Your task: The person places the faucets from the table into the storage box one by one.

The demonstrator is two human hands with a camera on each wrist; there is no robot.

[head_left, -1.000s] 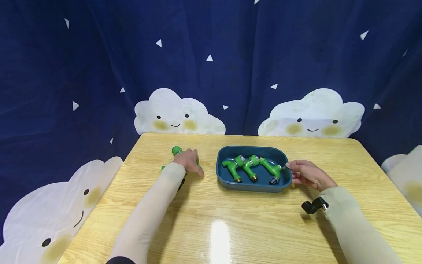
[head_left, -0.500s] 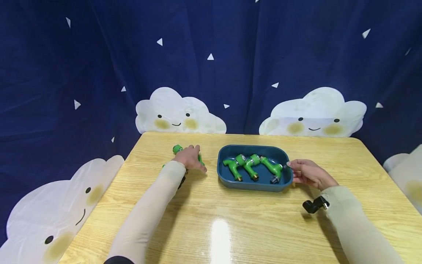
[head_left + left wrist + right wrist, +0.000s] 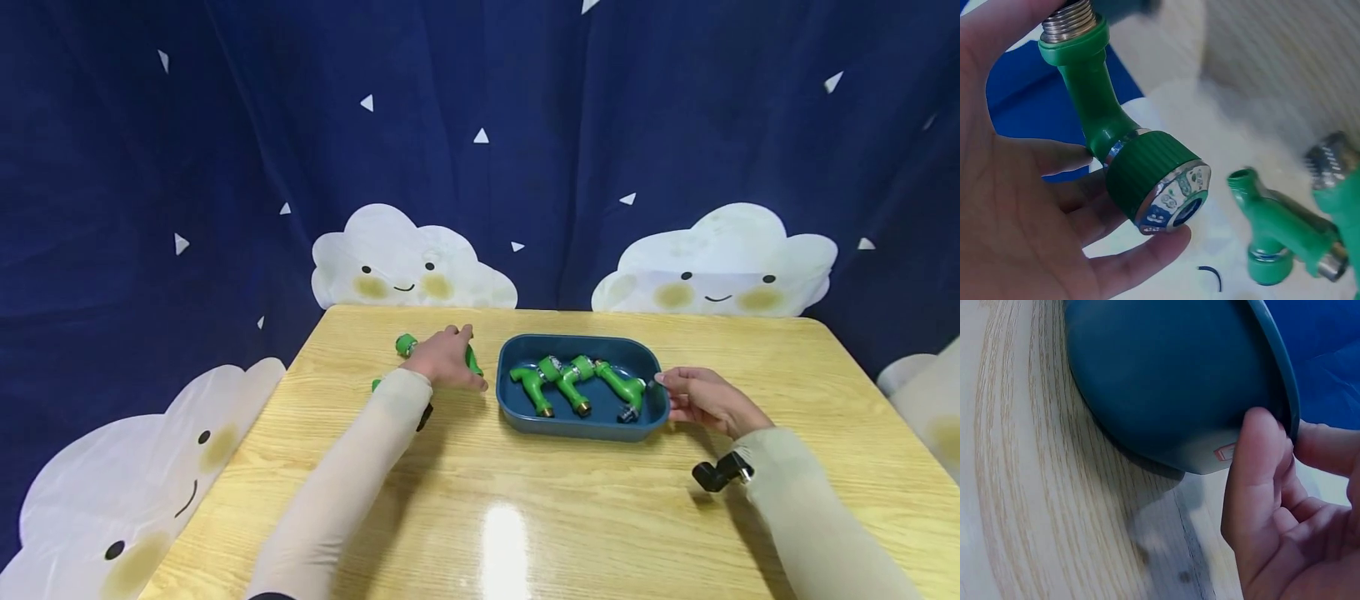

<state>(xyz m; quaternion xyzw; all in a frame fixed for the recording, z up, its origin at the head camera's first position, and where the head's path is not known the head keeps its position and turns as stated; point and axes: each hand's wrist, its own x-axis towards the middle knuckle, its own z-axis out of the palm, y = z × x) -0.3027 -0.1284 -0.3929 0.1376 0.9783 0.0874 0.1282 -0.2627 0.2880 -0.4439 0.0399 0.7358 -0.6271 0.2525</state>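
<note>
In the left wrist view, my left hand (image 3: pixel 1029 181) holds a green valve (image 3: pixel 1141 162) with a ribbed round knob and a threaded metal end. Its thumb lies by the thread and its fingers are behind the knob. From the head view, this left hand (image 3: pixel 447 360) is left of a dark blue plastic bin (image 3: pixel 585 428), and the valve is partly covered by it. My right hand (image 3: pixel 708 402) pinches the bin's right rim between thumb and fingers. Inside the bin lie three green valves, a left one (image 3: pixel 536 387), a middle one (image 3: pixel 574 387) and a right one (image 3: pixel 622 387).
More green valves lie on the wooden table (image 3: pixel 600 508) beneath my left hand; one shows its knob (image 3: pixel 407 344) in the head view. The left wrist view shows a branched valve (image 3: pixel 1285 231) there. A dark blue curtain (image 3: pixel 555 150) with cloud pictures stands behind the table.
My left hand has moved right, toward the bin, with the green valve showing beyond its fingers. My right hand keeps its pinch on the bin's rim.
</note>
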